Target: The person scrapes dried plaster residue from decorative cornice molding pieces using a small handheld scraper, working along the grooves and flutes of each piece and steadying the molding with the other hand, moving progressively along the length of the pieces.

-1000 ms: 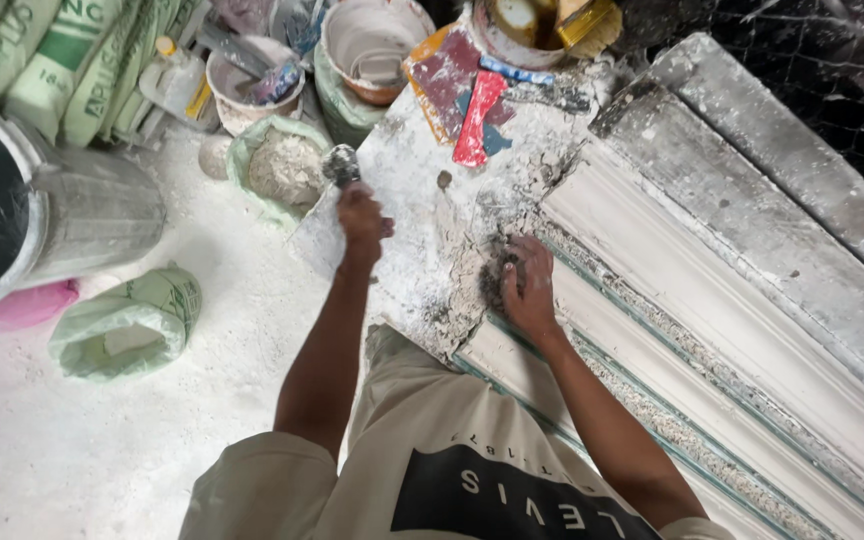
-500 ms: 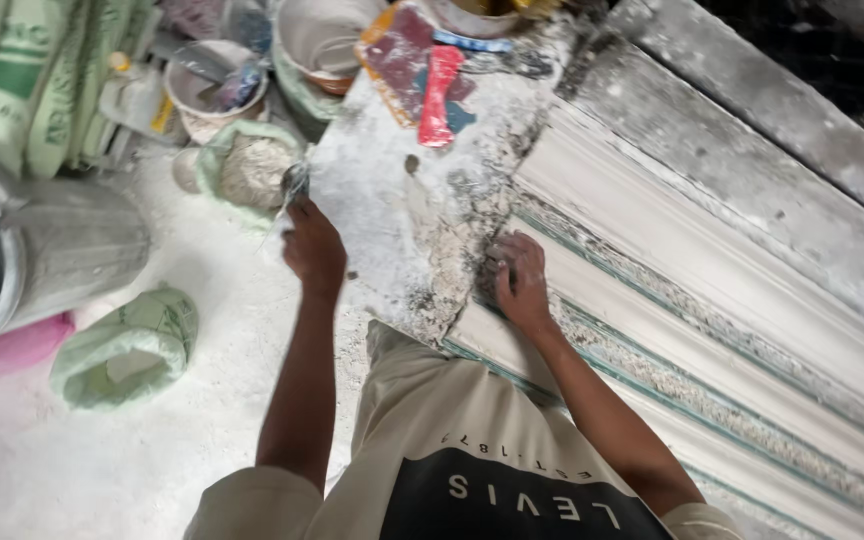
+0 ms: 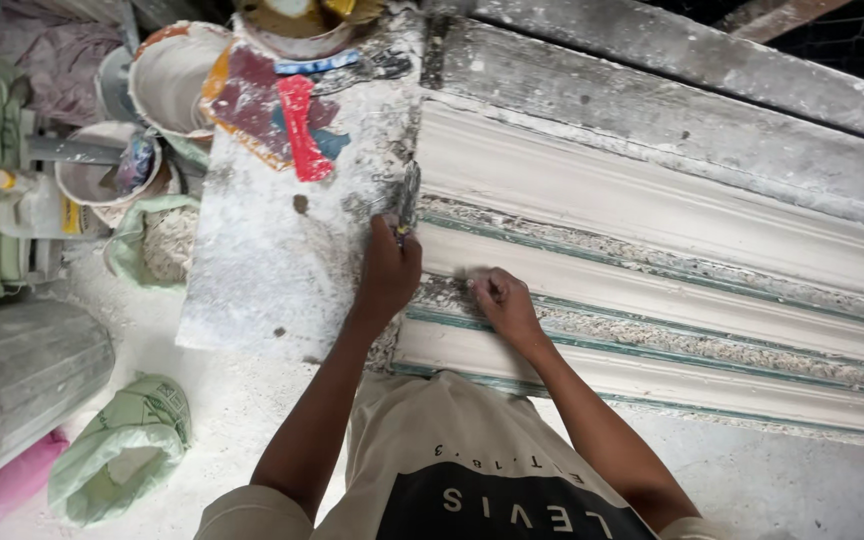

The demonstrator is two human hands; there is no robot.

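View from above of a person working at a long white plaster cornice moulding (image 3: 672, 290) with grey-green ribbed bands, lying across the floor. The left hand (image 3: 389, 272) is closed in a fist around the handle of a narrow metal scraper blade (image 3: 409, 198), whose plaster-crusted blade points away from the body and sits at the seam between the moulding's end and a flat, plaster-smeared white board (image 3: 272, 250). The right hand (image 3: 504, 305) has its fingers curled under, knuckles pressed on a smooth white band of the moulding, just beside the left hand; whether it pinches anything cannot be told. A red plastic scrap (image 3: 302, 128) lies on the far part of the board. A white plastic bucket (image 3: 177, 75) stands beyond the board's far left corner.
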